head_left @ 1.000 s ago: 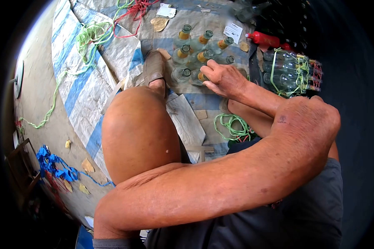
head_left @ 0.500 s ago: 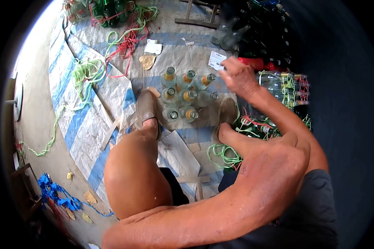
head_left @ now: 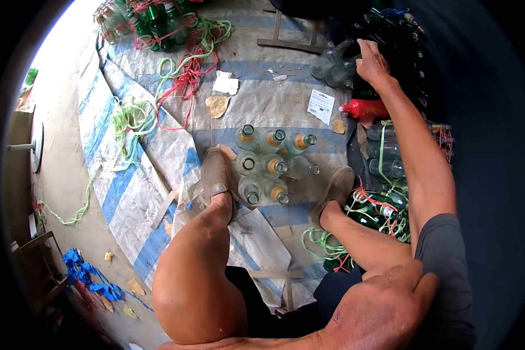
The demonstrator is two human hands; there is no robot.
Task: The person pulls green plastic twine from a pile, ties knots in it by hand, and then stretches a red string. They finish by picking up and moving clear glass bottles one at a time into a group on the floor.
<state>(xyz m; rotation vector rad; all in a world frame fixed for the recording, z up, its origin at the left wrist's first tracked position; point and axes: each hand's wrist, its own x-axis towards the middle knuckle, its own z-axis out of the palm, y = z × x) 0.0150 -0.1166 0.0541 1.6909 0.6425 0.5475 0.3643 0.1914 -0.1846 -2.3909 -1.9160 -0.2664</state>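
Observation:
Several clear glass bottles with orange labels (head_left: 273, 165) stand grouped on the striped sheet between the feet. My right hand (head_left: 372, 61) is stretched out at the upper right, fingers apart, with nothing visible in it. Just left of it, clear bottles (head_left: 332, 65) lie by a dark pile of green bottles (head_left: 391, 35). My left hand (head_left: 385, 303) lies over my right thigh at the bottom right; its fingers are bent and partly hidden.
Beside the right foot are tied clear bottles (head_left: 385, 149), tied green bottles (head_left: 379, 210) and a red bottle (head_left: 364, 108). Green bottles (head_left: 160, 26) and red string (head_left: 186, 79) are at the upper left. A wooden frame (head_left: 291, 44) stands at the top.
My right hand has moved up and away, from beside the paper card toward the lying clear bottles. My left hand sits lower in view, and the view has shifted slightly.

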